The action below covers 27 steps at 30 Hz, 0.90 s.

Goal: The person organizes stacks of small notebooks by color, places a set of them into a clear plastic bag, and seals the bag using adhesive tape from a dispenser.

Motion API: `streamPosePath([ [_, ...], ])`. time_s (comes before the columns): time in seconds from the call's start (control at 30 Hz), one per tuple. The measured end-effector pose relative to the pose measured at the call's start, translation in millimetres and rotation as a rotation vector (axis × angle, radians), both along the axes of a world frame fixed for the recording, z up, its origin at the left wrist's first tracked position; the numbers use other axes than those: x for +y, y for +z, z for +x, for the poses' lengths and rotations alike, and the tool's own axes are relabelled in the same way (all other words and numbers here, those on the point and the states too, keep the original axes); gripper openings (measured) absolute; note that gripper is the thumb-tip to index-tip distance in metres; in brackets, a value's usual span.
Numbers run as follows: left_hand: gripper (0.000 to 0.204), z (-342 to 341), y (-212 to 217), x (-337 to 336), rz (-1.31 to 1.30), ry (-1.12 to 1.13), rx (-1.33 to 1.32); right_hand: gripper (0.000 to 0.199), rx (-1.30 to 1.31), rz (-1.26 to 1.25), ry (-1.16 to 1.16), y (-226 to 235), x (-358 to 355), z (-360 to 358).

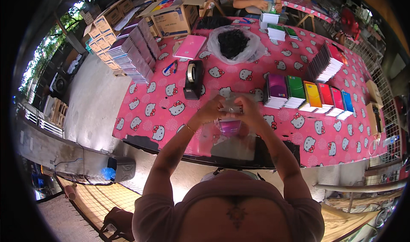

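Close to the near edge of the table, a purple-covered notebook (229, 128) shows below my hands, inside or under clear plastic film. My left hand (211, 109) is closed at the left side of the film, fingers bent inward. Opposite it, my right hand (248, 108) is closed too, its fingertips meeting the film near the left ones. The clear plastic (232, 104) gleams between both hands. My fingers hide much of what they grip. Just beyond my left hand stands a black tape dispenser (194, 82) with a roll of tape.
Stacks of coloured notebooks (294, 90) line the right side; more notebooks (326, 62) stand behind them. A plastic bag of black material (232, 43), a pink notebook (190, 46) and pens (171, 67) lie farther off. Tall notebook stacks (132, 54) and a carton (173, 20) occupy the left. Another person (258, 0) sits opposite.
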<state>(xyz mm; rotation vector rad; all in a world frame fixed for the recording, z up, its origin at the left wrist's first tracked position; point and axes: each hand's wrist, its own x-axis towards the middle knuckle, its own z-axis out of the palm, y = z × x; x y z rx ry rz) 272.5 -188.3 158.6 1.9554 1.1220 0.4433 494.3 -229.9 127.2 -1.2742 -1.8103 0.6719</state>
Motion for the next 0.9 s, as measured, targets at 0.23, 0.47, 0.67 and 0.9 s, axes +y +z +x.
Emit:
streamPosePath([
  [0.23, 0.034, -67, -67, 90, 0.829, 0.787, 0.076, 0.044, 0.413, -0.344, -0.016, -22, 0, 2],
  [0.47, 0.017, -111, -89, 103, -0.281, 0.756, -0.861, 0.035, 0.312, -0.308, -0.110, -17, -3, -6],
  [0.67, 0.012, -153, -107, 81, 0.162, 0.839, -0.233, 0.033, 0.331, -0.300, -0.019, -15, 3, -27],
  [0.9, 0.025, -29, 44, 56, 0.269, -0.420, 0.030, 0.036, 0.414, -0.293, -0.080, -32, 0, -12],
])
